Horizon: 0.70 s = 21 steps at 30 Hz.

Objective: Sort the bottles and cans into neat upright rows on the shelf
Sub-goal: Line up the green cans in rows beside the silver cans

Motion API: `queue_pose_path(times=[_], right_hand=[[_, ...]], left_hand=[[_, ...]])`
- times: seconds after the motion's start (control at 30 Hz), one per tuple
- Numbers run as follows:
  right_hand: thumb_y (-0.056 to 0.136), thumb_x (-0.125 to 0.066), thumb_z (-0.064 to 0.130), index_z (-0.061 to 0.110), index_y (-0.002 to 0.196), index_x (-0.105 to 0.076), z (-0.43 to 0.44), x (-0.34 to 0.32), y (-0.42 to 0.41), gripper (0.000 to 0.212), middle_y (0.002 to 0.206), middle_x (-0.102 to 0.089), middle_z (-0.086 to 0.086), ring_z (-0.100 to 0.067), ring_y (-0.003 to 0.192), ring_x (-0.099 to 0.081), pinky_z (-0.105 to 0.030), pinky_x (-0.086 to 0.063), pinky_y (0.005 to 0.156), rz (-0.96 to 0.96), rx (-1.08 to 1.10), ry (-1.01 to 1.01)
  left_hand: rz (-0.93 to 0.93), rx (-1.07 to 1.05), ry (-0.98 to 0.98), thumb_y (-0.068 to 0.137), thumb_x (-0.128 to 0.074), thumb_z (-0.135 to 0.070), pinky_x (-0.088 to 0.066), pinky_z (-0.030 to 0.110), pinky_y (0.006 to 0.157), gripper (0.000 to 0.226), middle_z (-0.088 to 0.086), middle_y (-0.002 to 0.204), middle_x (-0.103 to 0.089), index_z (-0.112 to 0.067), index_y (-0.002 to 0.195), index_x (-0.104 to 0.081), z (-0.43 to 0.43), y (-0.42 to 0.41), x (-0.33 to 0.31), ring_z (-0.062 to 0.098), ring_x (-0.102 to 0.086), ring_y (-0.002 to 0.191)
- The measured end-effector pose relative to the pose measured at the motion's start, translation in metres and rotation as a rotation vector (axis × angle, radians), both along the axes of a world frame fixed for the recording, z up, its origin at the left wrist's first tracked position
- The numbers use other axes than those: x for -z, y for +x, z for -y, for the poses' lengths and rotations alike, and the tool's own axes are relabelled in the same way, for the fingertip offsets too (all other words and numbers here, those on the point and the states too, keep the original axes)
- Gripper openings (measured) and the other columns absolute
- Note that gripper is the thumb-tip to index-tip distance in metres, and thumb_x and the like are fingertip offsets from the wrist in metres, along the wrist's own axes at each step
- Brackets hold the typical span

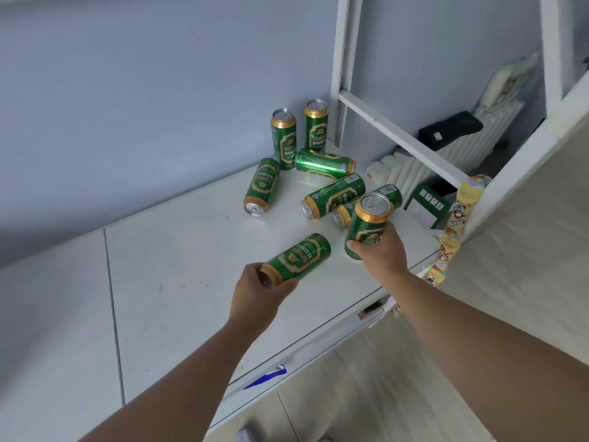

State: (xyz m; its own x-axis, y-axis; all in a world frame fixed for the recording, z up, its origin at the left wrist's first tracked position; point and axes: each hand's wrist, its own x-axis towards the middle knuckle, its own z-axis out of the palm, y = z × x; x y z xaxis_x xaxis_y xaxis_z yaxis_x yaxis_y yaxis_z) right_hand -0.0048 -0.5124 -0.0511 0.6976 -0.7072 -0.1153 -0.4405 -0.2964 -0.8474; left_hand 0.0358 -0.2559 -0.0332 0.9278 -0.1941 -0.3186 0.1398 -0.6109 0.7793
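Evidently both hands are mid-sort: the left grip [255, 295] is clenched round the gold-banded end of a lying can [299, 256], probably to swing it upright from that end. That can's long axis runs almost flat along the shelf [178, 250], pointing away from the grip toward the far right. The right grip [382, 253] wraps the lower half of a second can [366, 228]; its lid faces up and its axis is near vertical, leaning slightly, with the base at or just above the shelf. Beyond this grip four cans lie tumbled at mixed angles, the nearest [342, 215] just behind the held one. Farther back, two upright cans [283, 138] stand side by side by the wall, likely the row's start.
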Motion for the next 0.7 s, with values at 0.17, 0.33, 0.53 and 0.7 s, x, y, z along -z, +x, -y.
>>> queue_pose_path(times=[0.17, 0.33, 0.53, 0.7], right_hand=[[0.070, -0.088, 0.031, 0.018, 0.124, -0.053, -0.010, 0.002, -0.014, 0.066, 0.113, -0.066, 0.000, -0.021, 0.101, -0.062, -0.031, -0.047, 0.083, 0.014, -0.027, 0.012], [0.069, -0.089, 0.031, 0.017, 0.119, -0.055, -0.030, -0.003, -0.021, 0.062, 0.108, -0.067, 0.002, -0.020, 0.099, -0.064, -0.032, -0.049, 0.082, 0.046, -0.099, 0.016], [0.067, -0.089, 0.031, 0.020, 0.118, -0.058, -0.063, -0.014, -0.014, 0.061, 0.108, -0.069, 0.003, -0.019, 0.098, -0.065, -0.034, -0.052, 0.085, 0.084, -0.208, 0.013], [0.067, -0.090, 0.031, 0.020, 0.117, -0.057, -0.096, -0.020, 0.000, 0.061, 0.107, -0.068, 0.004, -0.018, 0.097, -0.065, -0.031, -0.051, 0.081, 0.079, -0.327, 0.004]], left_hand=[[0.113, -0.118, -0.081, 0.076, -0.084, -0.042, -0.047, 0.022, 0.063, 0.052, -0.007, 0.105, -0.061, -0.024, 0.115, -0.055, -0.013, -0.006, -0.023, 0.006, -0.062, 0.088], [0.256, -0.125, -0.092, 0.071, -0.086, -0.039, -0.048, 0.023, 0.073, 0.052, -0.008, 0.109, -0.057, -0.026, 0.116, -0.061, -0.025, -0.008, -0.038, 0.006, -0.061, 0.095], [0.301, -0.146, -0.096, 0.070, -0.089, -0.033, -0.053, 0.026, 0.079, 0.054, -0.013, 0.108, -0.063, -0.032, 0.115, -0.061, -0.059, -0.019, -0.053, 0.006, -0.062, 0.098], [0.303, -0.192, -0.072, 0.068, -0.089, -0.037, -0.057, 0.031, 0.082, 0.059, -0.018, 0.107, -0.066, -0.035, 0.118, -0.057, -0.098, -0.024, -0.062, 0.003, -0.063, 0.099]])
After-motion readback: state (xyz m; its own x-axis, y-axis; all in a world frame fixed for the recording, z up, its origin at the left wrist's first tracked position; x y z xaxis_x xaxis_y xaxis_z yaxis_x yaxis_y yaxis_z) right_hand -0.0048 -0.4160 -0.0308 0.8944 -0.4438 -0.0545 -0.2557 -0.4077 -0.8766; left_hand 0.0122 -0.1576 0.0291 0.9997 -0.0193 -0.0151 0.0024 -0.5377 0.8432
